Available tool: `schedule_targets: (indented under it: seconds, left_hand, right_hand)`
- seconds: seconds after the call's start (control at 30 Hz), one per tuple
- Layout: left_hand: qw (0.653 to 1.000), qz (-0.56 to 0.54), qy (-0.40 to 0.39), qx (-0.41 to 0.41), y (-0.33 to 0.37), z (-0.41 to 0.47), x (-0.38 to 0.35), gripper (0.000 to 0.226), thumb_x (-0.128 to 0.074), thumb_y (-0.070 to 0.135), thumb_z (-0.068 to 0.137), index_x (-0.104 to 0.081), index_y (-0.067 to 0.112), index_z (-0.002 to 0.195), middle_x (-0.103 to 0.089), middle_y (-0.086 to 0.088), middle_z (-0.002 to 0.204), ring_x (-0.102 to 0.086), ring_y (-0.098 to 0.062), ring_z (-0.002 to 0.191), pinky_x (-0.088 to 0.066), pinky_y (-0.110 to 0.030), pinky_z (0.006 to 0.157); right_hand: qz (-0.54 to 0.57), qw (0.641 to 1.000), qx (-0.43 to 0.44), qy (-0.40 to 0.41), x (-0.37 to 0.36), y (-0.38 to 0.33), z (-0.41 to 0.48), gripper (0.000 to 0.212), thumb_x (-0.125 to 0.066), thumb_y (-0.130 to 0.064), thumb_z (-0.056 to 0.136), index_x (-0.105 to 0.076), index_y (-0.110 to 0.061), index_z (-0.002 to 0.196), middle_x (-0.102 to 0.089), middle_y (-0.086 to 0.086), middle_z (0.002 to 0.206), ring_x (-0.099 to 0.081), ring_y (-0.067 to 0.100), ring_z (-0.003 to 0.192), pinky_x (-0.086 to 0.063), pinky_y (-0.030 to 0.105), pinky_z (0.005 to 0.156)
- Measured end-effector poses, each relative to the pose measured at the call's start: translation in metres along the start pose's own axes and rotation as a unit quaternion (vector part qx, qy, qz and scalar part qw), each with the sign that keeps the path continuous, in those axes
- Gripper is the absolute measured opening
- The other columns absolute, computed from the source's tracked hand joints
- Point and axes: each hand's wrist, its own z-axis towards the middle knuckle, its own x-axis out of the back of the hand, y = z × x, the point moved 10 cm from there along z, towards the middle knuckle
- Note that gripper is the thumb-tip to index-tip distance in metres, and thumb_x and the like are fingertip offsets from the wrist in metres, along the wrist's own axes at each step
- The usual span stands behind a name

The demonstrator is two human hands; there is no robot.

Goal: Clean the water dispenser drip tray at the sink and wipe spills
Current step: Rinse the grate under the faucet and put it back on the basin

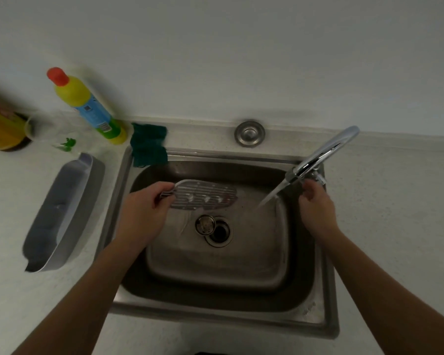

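Note:
My left hand (146, 208) grips the left end of a slotted metal drip-tray grate (205, 194) and holds it over the steel sink (326, 298). The grey drip tray basin (62, 216) lies on the counter left of the sink. Water streams from the chrome faucet (321, 155) into the sink's right side. Just below the faucet's spout and small lever is my right hand (315, 208), its fingers loosely curled; whether they touch the lever I cannot tell. A green cloth (149, 144) hangs over the sink's back left corner.
A yellow detergent bottle (87, 106) with a red cap stands behind the basin. A dark yellow-labelled bottle (3, 126) sits at the far left. The sink strainer (205, 224) lies beside the open drain (219, 233). A round metal cap (249, 133) sits behind the sink.

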Motion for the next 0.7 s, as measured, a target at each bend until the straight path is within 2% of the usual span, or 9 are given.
schedule_targets:
  seconds: [0.1,0.17,0.27,0.33,0.43,0.5,0.57,0.63,0.7]
  left_hand:
    - [0.998,0.055,0.02,-0.031,0.016,0.0,0.013,0.032,-0.071,0.012,0.095,-0.07,0.018,0.127,-0.078,0.003,0.104,-0.055,0.006,0.08,-0.033,-0.005,0.072]
    - [0.996,0.067,0.034,-0.052,0.026,-0.002,0.023,0.036,-0.073,0.011,0.094,-0.07,0.016,0.13,-0.08,-0.002,0.102,-0.052,0.005,0.074,-0.031,-0.004,0.068]
    - [0.991,0.072,0.053,-0.096,0.038,-0.011,0.036,0.039,-0.073,0.011,0.093,-0.069,0.016,0.131,-0.079,-0.001,0.095,-0.046,0.016,0.064,-0.032,-0.003,0.064]
    - [0.99,0.071,0.061,-0.105,0.039,-0.02,0.04,0.04,-0.072,0.013,0.093,-0.068,0.016,0.132,-0.079,0.0,0.097,-0.05,0.013,0.067,-0.034,-0.002,0.067]
    - [0.994,0.063,-0.008,-0.087,0.036,-0.037,0.012,0.038,-0.07,0.015,0.095,-0.068,0.018,0.132,-0.079,0.0,0.109,-0.064,0.001,0.085,-0.043,-0.008,0.08]
    - [0.995,0.053,-0.054,-0.071,0.031,-0.052,-0.012,0.033,-0.069,0.014,0.096,-0.07,0.02,0.129,-0.079,-0.001,0.112,-0.066,-0.002,0.093,-0.046,-0.016,0.087]
    - [0.996,0.047,-0.033,-0.069,0.026,-0.063,-0.013,0.033,-0.07,0.013,0.095,-0.072,0.019,0.127,-0.08,0.0,0.109,-0.068,-0.003,0.093,-0.046,-0.015,0.087]
    - [0.996,0.044,0.029,-0.065,0.02,-0.069,0.001,0.036,-0.07,0.016,0.094,-0.069,0.018,0.13,-0.079,0.002,0.105,-0.067,0.0,0.087,-0.043,-0.008,0.083]
    - [0.997,0.054,0.039,-0.048,0.018,-0.078,0.003,0.036,-0.068,0.019,0.096,-0.068,0.019,0.131,-0.078,0.004,0.102,-0.063,0.006,0.08,-0.04,-0.004,0.079]
  right_hand:
    - [0.029,0.995,-0.02,0.09,0.033,-0.006,0.02,0.036,-0.056,-0.012,0.094,-0.07,-0.017,0.127,-0.073,0.007,0.122,-0.066,0.027,0.114,-0.049,0.038,0.101]
    - [0.076,0.99,-0.044,0.115,0.047,-0.005,0.028,0.033,-0.056,-0.016,0.09,-0.077,-0.017,0.115,-0.077,0.006,0.111,-0.069,0.027,0.107,-0.053,0.039,0.097]
    - [0.061,0.994,-0.061,0.069,0.034,-0.004,0.024,0.033,-0.065,-0.02,0.089,-0.072,-0.016,0.122,-0.075,0.009,0.112,-0.07,0.028,0.102,-0.056,0.043,0.093]
    - [0.035,0.998,-0.047,0.021,0.014,-0.004,0.008,0.034,-0.067,-0.016,0.09,-0.069,-0.014,0.125,-0.072,0.01,0.112,-0.07,0.031,0.101,-0.057,0.046,0.093]
    - [-0.009,0.998,0.001,-0.056,-0.02,0.004,-0.033,0.03,-0.068,-0.016,0.093,-0.068,-0.016,0.122,-0.068,-0.003,0.101,-0.065,0.012,0.089,-0.053,0.028,0.077]
    - [-0.009,0.995,0.005,-0.102,-0.041,0.02,-0.062,0.025,-0.067,-0.018,0.096,-0.067,-0.018,0.122,-0.068,-0.003,0.108,-0.064,0.007,0.093,-0.052,0.025,0.079]
    - [0.002,0.991,-0.01,-0.137,-0.056,0.038,-0.086,0.022,-0.065,-0.02,0.098,-0.067,-0.02,0.12,-0.067,-0.002,0.113,-0.063,0.007,0.098,-0.053,0.026,0.083]
    - [0.002,0.989,-0.012,-0.147,-0.062,0.052,-0.103,0.018,-0.065,-0.02,0.099,-0.068,-0.022,0.116,-0.065,-0.006,0.109,-0.06,0.002,0.095,-0.047,0.019,0.075]
    - [-0.003,0.99,-0.004,-0.142,-0.063,0.062,-0.116,0.014,-0.065,-0.02,0.099,-0.068,-0.022,0.112,-0.064,-0.01,0.1,-0.06,0.001,0.092,-0.043,0.015,0.071]
